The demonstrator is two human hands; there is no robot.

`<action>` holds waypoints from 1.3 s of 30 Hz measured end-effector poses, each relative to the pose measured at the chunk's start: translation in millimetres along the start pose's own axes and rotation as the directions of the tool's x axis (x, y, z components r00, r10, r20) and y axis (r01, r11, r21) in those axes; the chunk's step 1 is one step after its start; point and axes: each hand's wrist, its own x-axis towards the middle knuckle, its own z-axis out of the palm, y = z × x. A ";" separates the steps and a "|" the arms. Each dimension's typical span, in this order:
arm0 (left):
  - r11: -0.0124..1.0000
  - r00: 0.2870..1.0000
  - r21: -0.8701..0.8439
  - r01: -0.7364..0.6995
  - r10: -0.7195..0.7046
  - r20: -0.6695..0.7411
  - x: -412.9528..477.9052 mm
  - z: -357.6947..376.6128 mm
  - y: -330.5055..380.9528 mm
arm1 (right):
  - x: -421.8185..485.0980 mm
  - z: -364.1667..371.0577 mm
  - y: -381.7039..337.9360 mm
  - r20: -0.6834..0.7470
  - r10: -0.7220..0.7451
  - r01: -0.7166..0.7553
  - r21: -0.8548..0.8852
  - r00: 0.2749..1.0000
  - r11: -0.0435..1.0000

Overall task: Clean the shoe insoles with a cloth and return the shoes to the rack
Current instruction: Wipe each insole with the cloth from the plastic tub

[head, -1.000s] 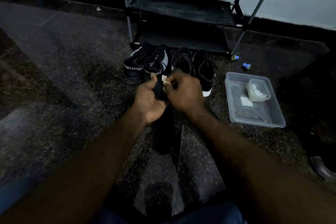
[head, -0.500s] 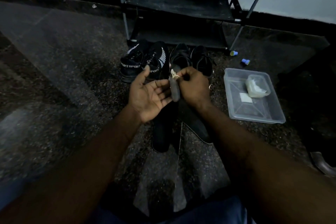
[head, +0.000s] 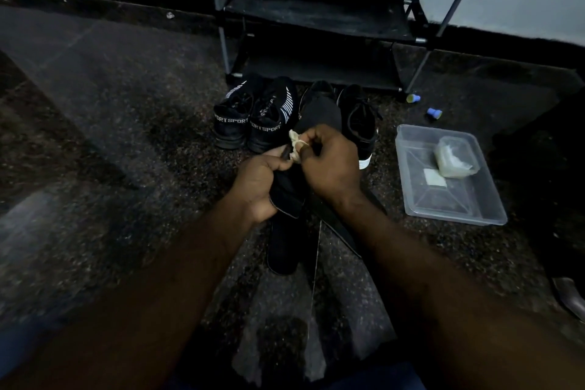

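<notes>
Because the light is dim, dark outlines sink into the speckled floor [head: 110, 136], and the forearms fill both lower corners of the frame. The rack [head: 316, 9] at upper centre is cut off by the top edge, its lowest shelf lost in shadow. Right of centre sits a clear tray [head: 456, 199], and the floor lies open at left. Black shoes [head: 253, 114] stand just before the rack, the right-hand pair partly hidden behind the hands. A loose insole [head: 285, 247] lies on the floor at centre. The left hand [head: 258, 180] grips the held insole [head: 286, 196], fingers curled round its edge. The right hand [head: 329, 161] pinches a pale cloth [head: 296, 144] against it.
</notes>
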 end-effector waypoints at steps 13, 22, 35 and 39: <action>0.998 0.996 -0.003 -0.069 0.069 0.051 10.2 -9.0 3.6 | -0.1 16.5 0.4 0.004 -0.098 0.098 -0.066 0.995 0.993; 0.995 0.995 0.015 -0.103 0.103 0.000 10.7 -8.4 5.1 | 0.5 17.6 -0.4 -0.054 -0.062 0.059 -0.054 0.997 0.997; 0.990 0.992 0.058 -0.126 0.124 0.029 7.9 -7.4 14.3 | 10.2 10.9 -3.1 -0.002 -0.026 0.026 -0.044 1.000 0.999; 0.990 0.992 0.057 -0.126 0.127 -0.009 5.0 -3.0 16.3 | 3.2 15.0 -6.8 0.051 -0.068 0.069 -0.018 0.996 0.997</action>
